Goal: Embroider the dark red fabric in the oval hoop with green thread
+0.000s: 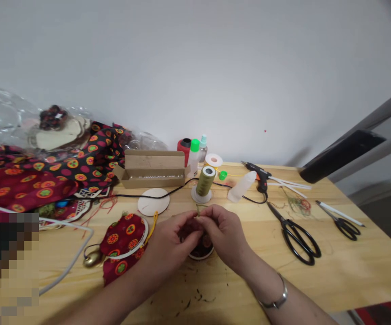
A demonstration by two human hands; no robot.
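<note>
My left hand [181, 235] and my right hand [228, 233] meet at the middle of the table, fingers closed in a pinch. A short olive-green thread [198, 209] shows at their fingertips. Just beneath them is a small round piece covered in dark patterned fabric with a white rim [201, 257], mostly hidden by my fingers. Behind the hands an olive thread spool [205, 183] stands on a white disc. Left of my left hand lies a maroon patterned fabric round [124, 234] with a white edge and a yellow cord [152, 229].
Large black-handled scissors [299, 237], smaller scissors [344, 225] and a glue gun [258, 173] lie to the right. A white bottle [242, 187] leans beyond my right hand. An open cardboard box [153, 176] and patterned cloth [94, 153] are at the back left. A brass bell [93, 258] sits left.
</note>
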